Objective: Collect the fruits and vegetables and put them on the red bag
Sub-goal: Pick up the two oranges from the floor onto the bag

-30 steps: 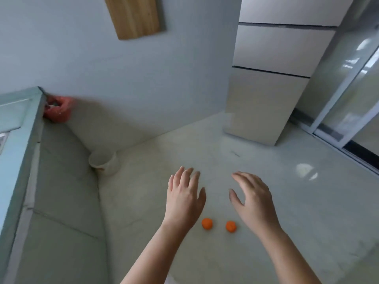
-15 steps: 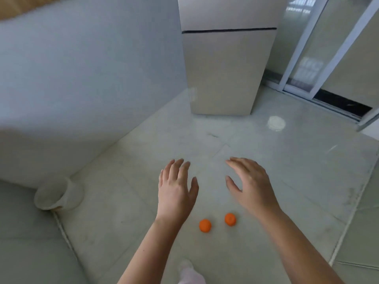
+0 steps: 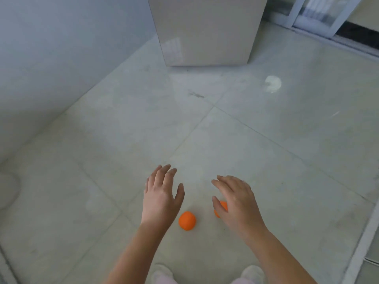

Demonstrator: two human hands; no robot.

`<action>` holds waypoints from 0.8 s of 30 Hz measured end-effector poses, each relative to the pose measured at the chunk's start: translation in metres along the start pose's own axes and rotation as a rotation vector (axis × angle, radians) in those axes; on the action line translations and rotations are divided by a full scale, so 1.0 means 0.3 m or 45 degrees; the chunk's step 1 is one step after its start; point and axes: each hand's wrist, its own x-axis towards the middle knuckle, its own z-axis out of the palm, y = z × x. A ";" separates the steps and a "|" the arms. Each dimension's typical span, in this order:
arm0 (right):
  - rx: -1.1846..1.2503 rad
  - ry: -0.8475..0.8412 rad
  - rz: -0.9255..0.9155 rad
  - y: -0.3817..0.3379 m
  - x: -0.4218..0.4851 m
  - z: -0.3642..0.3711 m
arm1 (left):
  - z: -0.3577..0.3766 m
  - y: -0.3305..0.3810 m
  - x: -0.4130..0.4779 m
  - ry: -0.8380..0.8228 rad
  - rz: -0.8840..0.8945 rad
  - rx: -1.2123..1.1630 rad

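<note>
Two small orange fruits lie on the pale tiled floor in front of me. The left orange [image 3: 187, 220] is in full view, just right of my left hand [image 3: 162, 196], which hovers above it with fingers spread and nothing in it. The right orange [image 3: 222, 208] is half hidden behind my right hand [image 3: 235, 201], also open, palm down, thumb beside the fruit. The red bag is out of view.
A tall beige fridge [image 3: 207, 31] stands on the floor ahead. A grey wall [image 3: 51, 58] runs along the left, a sliding glass door [image 3: 328, 15] is at the upper right, and a pale round bin [image 3: 8, 189] sits at the left edge. My shoes [image 3: 252, 273] show at the bottom.
The view has tilted down and moved closer to the floor. Both hands have lowered toward the oranges, and my right hand now partly covers the right one. The red bag has left the view.
</note>
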 end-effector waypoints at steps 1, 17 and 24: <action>-0.013 -0.024 0.005 0.054 -0.013 0.060 | 0.089 -0.024 -0.014 -0.039 0.003 -0.007; 0.077 -0.244 0.358 0.634 -0.215 0.818 | 0.975 -0.410 -0.257 -0.306 -0.242 -0.014; 0.233 -0.195 0.542 0.670 -0.341 0.987 | 1.141 -0.437 -0.336 -0.324 -0.460 -0.041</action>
